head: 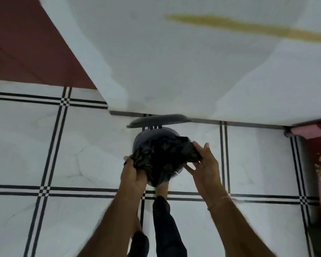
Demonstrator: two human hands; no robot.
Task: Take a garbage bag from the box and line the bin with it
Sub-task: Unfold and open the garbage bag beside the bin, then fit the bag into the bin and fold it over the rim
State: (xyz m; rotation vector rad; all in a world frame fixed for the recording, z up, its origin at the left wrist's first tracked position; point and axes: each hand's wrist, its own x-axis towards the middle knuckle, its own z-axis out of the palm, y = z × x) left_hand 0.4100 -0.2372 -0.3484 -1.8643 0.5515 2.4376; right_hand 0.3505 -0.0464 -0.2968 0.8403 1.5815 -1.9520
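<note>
The left hand (132, 173) had its fingers closed on one edge of the black garbage bag (163, 156), and the right hand (205, 162) pinched the opposite edge. The bag hung stretched between them over the mouth of the small grey bin (140, 139), perhaps partly inside it. The bin stood on the tiled floor (44, 145) by the wall (174, 71), its lid (156, 120) raised.

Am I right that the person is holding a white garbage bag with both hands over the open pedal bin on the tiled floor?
Not quite: the garbage bag is black, not white, as the head view shows. The rest holds: the left hand and right hand both grip it over the open bin on the tiled floor.
</note>
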